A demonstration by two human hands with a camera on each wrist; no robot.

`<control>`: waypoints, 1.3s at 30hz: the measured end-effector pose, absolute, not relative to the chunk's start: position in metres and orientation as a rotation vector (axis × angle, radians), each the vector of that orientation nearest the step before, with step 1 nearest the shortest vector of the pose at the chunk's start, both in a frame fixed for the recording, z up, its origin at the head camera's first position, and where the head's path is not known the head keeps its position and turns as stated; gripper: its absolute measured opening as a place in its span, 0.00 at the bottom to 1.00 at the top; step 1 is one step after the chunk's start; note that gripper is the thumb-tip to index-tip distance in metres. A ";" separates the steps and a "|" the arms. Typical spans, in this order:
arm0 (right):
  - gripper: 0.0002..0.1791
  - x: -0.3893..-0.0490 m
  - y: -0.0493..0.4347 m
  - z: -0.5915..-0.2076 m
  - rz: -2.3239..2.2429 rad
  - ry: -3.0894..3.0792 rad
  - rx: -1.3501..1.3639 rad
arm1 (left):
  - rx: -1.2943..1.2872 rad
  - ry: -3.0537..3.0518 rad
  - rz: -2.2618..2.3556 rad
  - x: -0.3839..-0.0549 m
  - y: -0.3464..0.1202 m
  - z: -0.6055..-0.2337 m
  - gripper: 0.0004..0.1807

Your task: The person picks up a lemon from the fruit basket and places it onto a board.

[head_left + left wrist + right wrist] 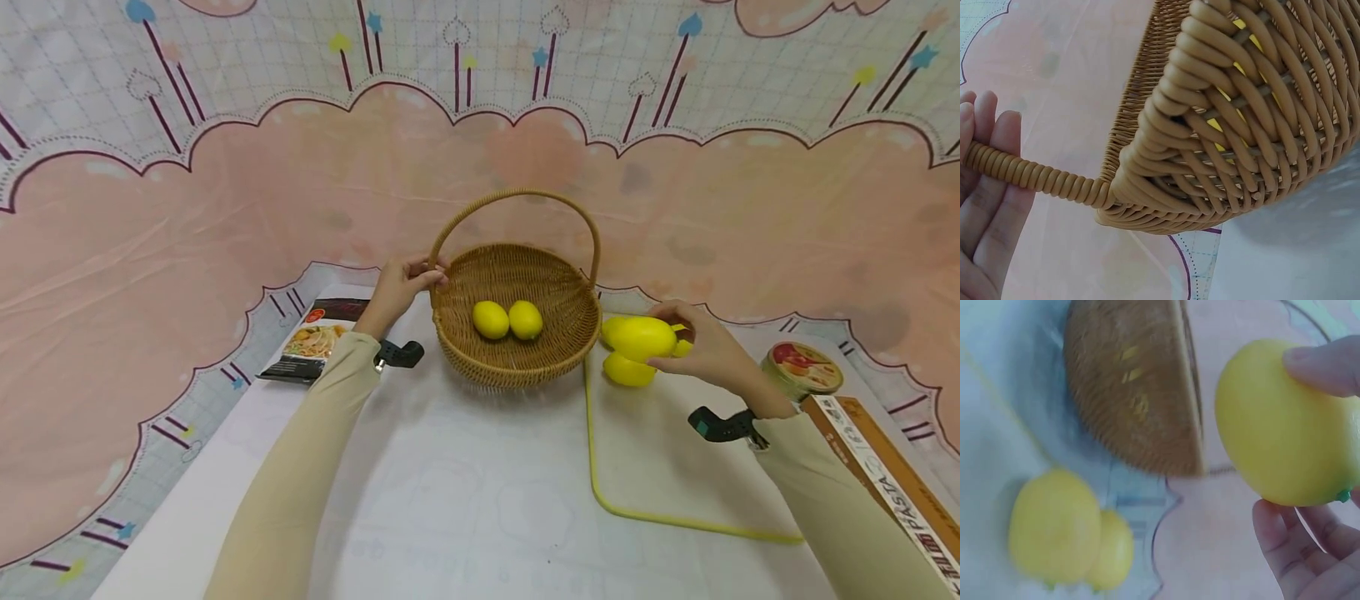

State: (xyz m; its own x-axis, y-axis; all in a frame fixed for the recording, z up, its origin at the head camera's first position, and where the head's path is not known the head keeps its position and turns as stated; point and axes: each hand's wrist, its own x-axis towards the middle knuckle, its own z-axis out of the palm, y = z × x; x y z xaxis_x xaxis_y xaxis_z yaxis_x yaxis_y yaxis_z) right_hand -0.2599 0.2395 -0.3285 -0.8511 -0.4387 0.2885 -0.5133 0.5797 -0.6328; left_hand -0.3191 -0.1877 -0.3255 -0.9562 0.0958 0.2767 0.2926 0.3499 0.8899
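A brown wicker basket (517, 371) with an arched handle stands at the back middle of the table. Two yellow lemons (491, 320) lie side by side inside it. My left hand (405, 287) grips the base of the handle (1041, 178) on the basket's left side. Between thumb and fingers, my right hand (693, 346) holds another lemon (1285, 425), raised to the right of the basket. Below and behind that one, more lemons (1054, 525) rest on a white cutting board (675, 467) with a yellow edge, partly covered in the head view by the held lemon.
A black food packet (315, 333) with a noodle picture lies left of the basket. On the right are a round tin (806, 368) with a red label and a long brown pasta box (885, 467). A patterned pink cloth (337, 183) hangs behind the table.
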 end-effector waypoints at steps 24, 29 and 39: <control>0.31 -0.262 0.322 -0.397 1.241 -2.794 0.492 | -0.331 -2.415 -1.679 -0.318 -0.187 -0.324 0.15; 0.32 -0.267 0.328 -0.407 1.219 -2.875 0.457 | -0.330 -2.410 -1.687 -0.319 -0.188 -0.326 0.16; 0.33 -0.272 0.338 -0.421 1.320 -2.854 0.471 | -0.333 -2.433 -1.682 -0.320 -0.188 -0.323 0.16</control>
